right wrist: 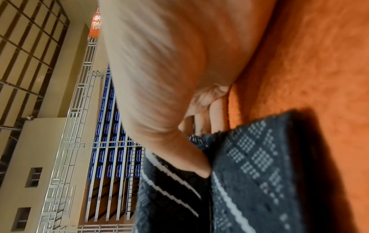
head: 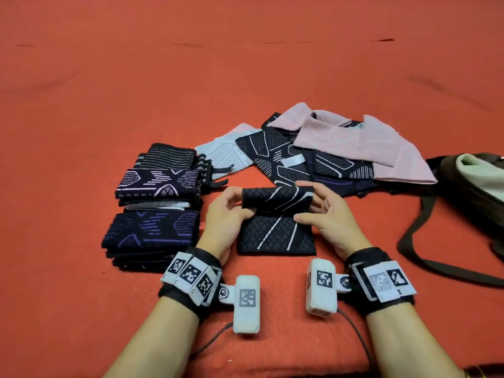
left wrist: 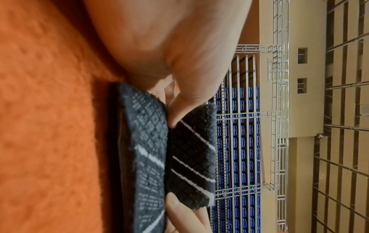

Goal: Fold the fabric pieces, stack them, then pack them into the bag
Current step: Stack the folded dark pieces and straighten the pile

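Black patterned fabric piece [head: 276, 214] | left hand [head: 224, 214] fingers pinch raised fold | right hand [head: 324, 214] fingers likewise

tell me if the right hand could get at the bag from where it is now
Probably yes: the bag lies open on the cloth to that side with nothing between, but the right hand grips the dark fabric piece and would need to let go first.

bag [head: 474, 184]: cut by right edge | left-wrist view: orange surface [left wrist: 49, 110] blurred

On our bare forearms we wear black wristbands [head: 381, 279] carrying white coded tags [head: 191, 275], white camera boxes [head: 246, 308] and thin black cables [head: 357, 334].
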